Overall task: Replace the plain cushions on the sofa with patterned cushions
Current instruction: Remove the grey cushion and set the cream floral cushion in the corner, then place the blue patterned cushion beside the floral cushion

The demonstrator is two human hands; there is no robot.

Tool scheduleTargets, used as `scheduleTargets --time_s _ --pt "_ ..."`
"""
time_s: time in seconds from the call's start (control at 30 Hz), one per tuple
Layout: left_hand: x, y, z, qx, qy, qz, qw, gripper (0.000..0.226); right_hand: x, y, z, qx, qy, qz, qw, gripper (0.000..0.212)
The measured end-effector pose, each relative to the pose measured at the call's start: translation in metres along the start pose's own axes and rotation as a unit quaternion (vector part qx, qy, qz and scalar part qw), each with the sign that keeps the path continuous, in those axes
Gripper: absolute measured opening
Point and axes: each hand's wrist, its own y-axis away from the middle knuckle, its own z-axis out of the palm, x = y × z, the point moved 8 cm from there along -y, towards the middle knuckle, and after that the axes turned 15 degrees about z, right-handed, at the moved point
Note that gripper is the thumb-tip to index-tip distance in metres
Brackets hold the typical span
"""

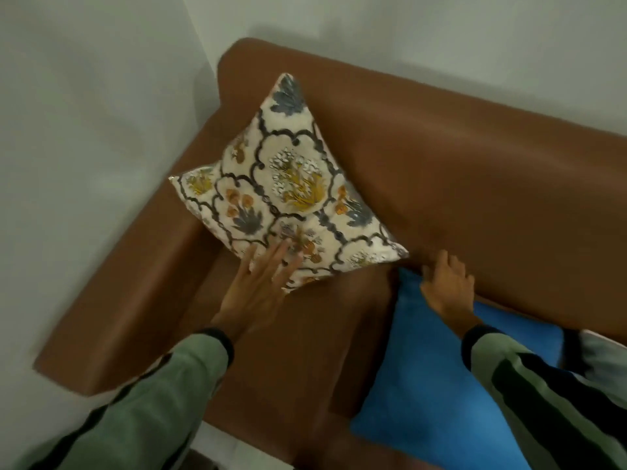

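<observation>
A cream cushion with a flower pattern [288, 184] leans in the left corner of the brown leather sofa [475, 171], against the backrest and armrest. My left hand [258, 290] lies flat and open, its fingertips on the cushion's lower edge. A plain blue cushion [427, 378] lies on the seat to the right. My right hand [448, 283] rests on the blue cushion's top corner, fingers curled over it by the backrest; a firm grip cannot be made out. Both arms wear green sleeves with dark stripes.
White walls [101, 130] stand behind and to the left of the sofa. The left armrest [135, 300] runs diagonally toward me. Another patterned fabric [600, 351] shows at the right edge behind my right sleeve. Pale floor shows at the bottom.
</observation>
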Motion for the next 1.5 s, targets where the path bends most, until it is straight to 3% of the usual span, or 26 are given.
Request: scheduleTargets --time_s 0.1,0.23,0.3,0.43,0.5,0.63,0.73,0.83,0.9,0.93,0.97,1.0,1.07,1.1,1.13,1.17,1.27,1.37,1.5 --pt "0.088 -0.007 0.021 -0.034 0.050 0.051 0.997 0.078 0.084 -0.002 0.011 -0.093 0.097 -0.027 0.991 0.047" --pt "0.219 -0.005 0.049 -0.081 0.161 0.085 0.980 0.101 0.198 -0.008 0.003 -0.158 0.195 -0.066 0.966 0.065" --pt "0.278 0.002 0.068 -0.104 0.164 0.104 0.975 0.108 0.251 -0.008 0.008 -0.187 0.237 -0.091 0.949 0.081" --pt "0.341 0.009 0.109 -0.165 0.155 -0.028 0.974 0.126 0.307 -0.009 0.028 -0.150 0.288 -0.159 0.933 0.114" --pt "0.348 0.001 0.119 -0.158 0.152 -0.102 0.970 0.122 0.312 -0.010 0.042 -0.100 0.304 -0.191 0.928 0.124" --pt "0.339 -0.010 0.119 -0.105 0.200 -0.151 0.962 0.113 0.302 -0.014 0.056 -0.036 0.249 -0.217 0.943 0.104" --pt "0.324 -0.005 0.099 -0.078 0.262 -0.133 0.953 0.102 0.301 -0.012 0.044 -0.092 0.139 -0.227 0.959 0.083" --pt "0.293 0.000 0.057 -0.113 0.281 -0.102 0.948 0.095 0.286 -0.004 0.005 -0.115 0.032 -0.254 0.960 0.073" --pt "0.273 -0.004 0.031 -0.137 0.376 -0.141 0.906 0.086 0.263 -0.001 -0.038 -0.092 -0.040 -0.237 0.966 0.067" --pt "0.258 0.006 0.010 -0.098 0.437 -0.148 0.882 0.074 0.250 -0.001 -0.057 -0.087 -0.074 -0.220 0.969 0.064" --pt "0.233 0.009 -0.002 -0.028 0.420 -0.152 0.894 0.060 0.237 -0.002 -0.074 -0.082 -0.111 -0.200 0.970 0.056" --pt "0.213 0.004 -0.013 -0.020 0.480 -0.187 0.857 0.051 0.227 -0.003 -0.094 -0.073 -0.154 -0.177 0.969 0.043" --pt "0.192 -0.025 -0.046 -0.038 0.564 -0.183 0.804 0.061 0.216 -0.010 -0.123 -0.072 -0.229 -0.118 0.964 0.023" --pt "0.173 -0.043 -0.071 0.002 0.576 -0.204 0.791 0.066 0.212 -0.013 -0.133 -0.074 -0.262 -0.094 0.958 0.024" --pt "0.162 -0.056 -0.091 0.024 0.615 -0.232 0.753 0.069 0.210 -0.018 -0.142 -0.067 -0.291 -0.075 0.951 0.025" --pt "0.152 -0.070 -0.108 0.023 0.616 -0.211 0.759 0.074 0.208 -0.023 -0.151 -0.050 -0.314 -0.059 0.946 0.027" --pt "0.137 -0.114 -0.118 -0.017 0.482 -0.152 0.863 0.088 0.216 -0.038 -0.163 -0.026 -0.341 -0.008 0.940 0.020" --pt "0.124 -0.147 -0.098 -0.047 0.428 -0.164 0.888 0.090 0.233 -0.046 -0.152 -0.041 -0.335 0.055 0.940 0.036" --pt "0.126 -0.178 -0.073 -0.072 0.382 -0.131 0.912 0.078 0.248 -0.048 -0.127 -0.045 -0.329 0.114 0.936 0.037"
